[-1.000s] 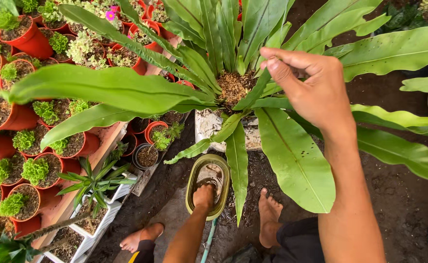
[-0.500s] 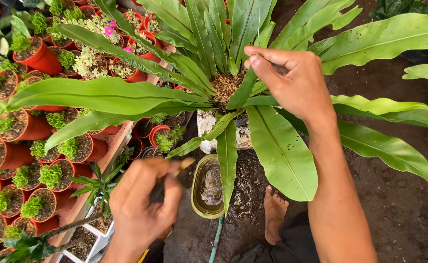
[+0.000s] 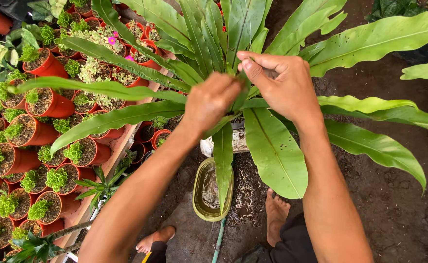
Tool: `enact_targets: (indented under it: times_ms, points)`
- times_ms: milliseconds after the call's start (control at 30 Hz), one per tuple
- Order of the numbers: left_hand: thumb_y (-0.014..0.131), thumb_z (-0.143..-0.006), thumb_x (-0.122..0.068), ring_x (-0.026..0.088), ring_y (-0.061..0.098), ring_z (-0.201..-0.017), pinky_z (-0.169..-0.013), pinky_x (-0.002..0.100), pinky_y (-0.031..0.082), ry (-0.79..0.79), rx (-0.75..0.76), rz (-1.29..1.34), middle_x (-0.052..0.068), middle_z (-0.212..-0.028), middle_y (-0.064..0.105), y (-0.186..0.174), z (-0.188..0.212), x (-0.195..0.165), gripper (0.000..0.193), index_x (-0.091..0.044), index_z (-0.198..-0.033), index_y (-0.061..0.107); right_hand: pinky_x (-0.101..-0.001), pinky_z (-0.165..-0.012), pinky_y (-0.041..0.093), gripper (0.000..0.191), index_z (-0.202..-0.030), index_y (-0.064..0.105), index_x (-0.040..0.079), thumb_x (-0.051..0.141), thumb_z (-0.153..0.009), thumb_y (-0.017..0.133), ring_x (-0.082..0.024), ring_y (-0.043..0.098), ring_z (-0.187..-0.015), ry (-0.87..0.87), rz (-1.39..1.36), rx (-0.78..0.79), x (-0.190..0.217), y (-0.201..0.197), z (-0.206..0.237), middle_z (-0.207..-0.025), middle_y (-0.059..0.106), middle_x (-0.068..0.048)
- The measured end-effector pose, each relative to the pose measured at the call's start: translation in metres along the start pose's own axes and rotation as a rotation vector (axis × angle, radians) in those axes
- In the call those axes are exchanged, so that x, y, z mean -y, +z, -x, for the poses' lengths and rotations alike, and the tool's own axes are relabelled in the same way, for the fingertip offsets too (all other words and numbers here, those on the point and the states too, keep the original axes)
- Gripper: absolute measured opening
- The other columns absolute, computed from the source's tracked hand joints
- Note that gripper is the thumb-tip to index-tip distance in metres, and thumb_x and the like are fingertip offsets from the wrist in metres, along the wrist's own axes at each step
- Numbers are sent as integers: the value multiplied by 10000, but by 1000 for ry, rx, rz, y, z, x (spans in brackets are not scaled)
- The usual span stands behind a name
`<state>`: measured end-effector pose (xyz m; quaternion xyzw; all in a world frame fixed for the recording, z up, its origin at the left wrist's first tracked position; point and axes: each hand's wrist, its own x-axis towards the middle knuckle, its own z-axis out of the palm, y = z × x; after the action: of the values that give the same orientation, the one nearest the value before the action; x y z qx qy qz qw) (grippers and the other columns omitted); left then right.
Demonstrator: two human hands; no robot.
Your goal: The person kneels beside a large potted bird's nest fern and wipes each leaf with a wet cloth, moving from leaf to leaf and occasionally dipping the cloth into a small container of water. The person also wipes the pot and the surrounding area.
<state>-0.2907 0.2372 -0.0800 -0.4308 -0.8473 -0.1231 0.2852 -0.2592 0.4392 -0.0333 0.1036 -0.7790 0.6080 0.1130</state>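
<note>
At the upper centre of the frame, the large bird's-nest fern with long glossy green fronds (image 3: pixel 277 151) is worked at its crown. The left hand (image 3: pixel 211 100) is closed around frond bases; the right hand (image 3: pixel 282 83) pinches something small there. Only one frond base should be gripped at a time, with neighbours spared from bending.

Plant nursery: rows of potted seedlings (image 3: pixel 38 104), dirt floor (image 3: pixel 399 204).

Bare arms, bare feet, dark shorts
</note>
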Motion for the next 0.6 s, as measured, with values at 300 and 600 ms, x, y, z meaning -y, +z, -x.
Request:
enact_targets:
  times_ms: [300, 600]
  points:
    - [695, -806, -57, 183, 676, -923, -655, 332, 590, 94, 149, -14, 5, -1127, 699, -6, 11, -12, 159, -83, -962, 705, -216, -858, 578, 300, -1271, 723, 47, 243, -1046, 687, -51, 709, -974, -23, -38, -53, -5, -3, 0, -1114, 791, -65]
    - [692, -876, -55, 217, 672, -1109, -939, 311, 597, 318, -178, -124, 62, -1194, 685, 4, 13, -4, 272, -37, -1148, 676, -202, -810, 553, 322, -1267, 726, 29, 247, -1036, 677, -27, 673, -926, 21, 7, -70, -6, -1, 1, -1095, 791, -64]
